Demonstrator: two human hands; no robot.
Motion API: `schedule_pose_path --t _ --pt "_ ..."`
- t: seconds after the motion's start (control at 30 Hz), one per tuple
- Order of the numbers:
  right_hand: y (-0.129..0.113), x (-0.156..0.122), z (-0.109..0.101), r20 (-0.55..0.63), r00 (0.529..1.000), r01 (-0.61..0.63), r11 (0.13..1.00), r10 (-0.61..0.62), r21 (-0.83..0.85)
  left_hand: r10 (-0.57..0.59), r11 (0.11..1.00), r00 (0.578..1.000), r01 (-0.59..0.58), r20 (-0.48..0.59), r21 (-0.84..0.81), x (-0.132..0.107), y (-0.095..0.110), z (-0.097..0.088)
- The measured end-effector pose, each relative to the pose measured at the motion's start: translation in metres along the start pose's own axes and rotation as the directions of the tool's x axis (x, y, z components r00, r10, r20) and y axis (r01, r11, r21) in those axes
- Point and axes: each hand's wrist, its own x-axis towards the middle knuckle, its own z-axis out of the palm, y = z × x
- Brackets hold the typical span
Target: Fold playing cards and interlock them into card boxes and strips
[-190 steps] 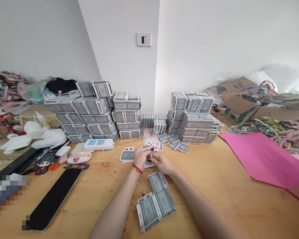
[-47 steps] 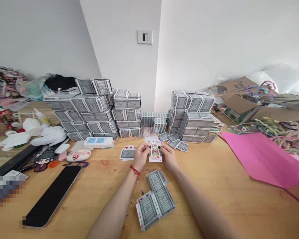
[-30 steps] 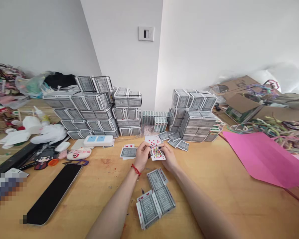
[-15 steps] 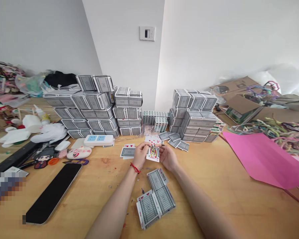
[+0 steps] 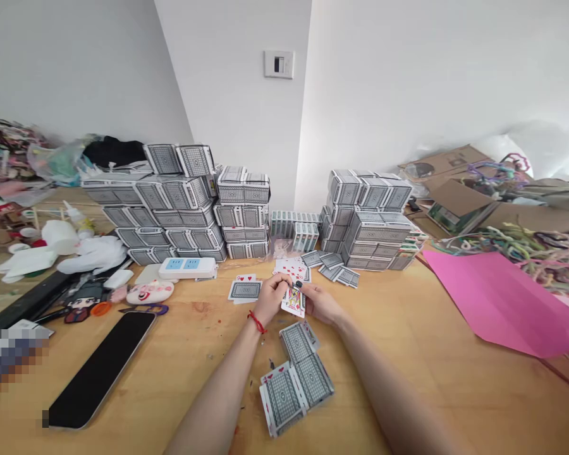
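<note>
Face card (image 5: pixel 294 306) is between the two hands, mid-desk, face up, near edge hanging free. Change: the right hand (image 5: pixel 321 303) had its fingers spread off the card half a second ago; now they're back on it, bent in, dark-nailed thumb at the far right edge. Left hand (image 5: pixel 269 298) has kept its pinch at the far left corner, fingers closed on it. Card sits slightly nearer than it did. Reads as a re-grip: both hands on the card again, so handling looks unfinished. Whether the far edge is bent can't be told, fingers cover it.

Just beyond: face-up cards (image 5: pixel 289 266); far right of those, face-down cards (image 5: pixel 332 262). Left of left hand, small pile (image 5: pixel 245 291) with a nine showing. Near side, between the forearms, card block (image 5: pixel 308 376), unmoved. Farther out, left stack (image 5: pixel 183 218) and right stack (image 5: pixel 378 221) flank the wall corner, same as before. Phone (image 5: pixel 105 366) near left on the desk (image 5: pixel 189 354), pink paper (image 5: pixel 497 303) right.
</note>
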Motion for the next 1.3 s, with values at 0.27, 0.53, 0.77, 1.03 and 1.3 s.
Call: schedule_pose_path --t 0.27,0.53,0.77,1.03,1.3 --pt "0.007 0.008 -0.007 -0.191 0.94 0.177 0.881 -0.284 -0.44 -0.091 0.982 0.995 0.084 -0.037 -0.17 0.004 -0.004 0.003" --pt "0.006 0.004 0.006 -0.135 0.879 0.236 0.662 -0.458 -0.711 -0.049 0.996 0.995 0.043 -0.088 -0.074 0.005 -0.008 0.007" --pt "0.003 0.002 0.008 -0.055 0.904 0.309 0.738 -0.424 -0.6 -0.117 0.989 0.991 0.111 -0.058 -0.102 0.004 -0.005 0.004" --pt "0.004 0.003 0.005 -0.04 0.913 0.301 0.738 -0.405 -0.604 -0.133 0.989 0.986 0.126 -0.099 -0.082 0.004 -0.008 0.003" --pt "0.003 0.005 0.0 -0.045 0.916 0.295 0.746 -0.398 -0.597 -0.214 0.956 0.976 0.198 -0.051 -0.214 0.006 -0.006 0.001"
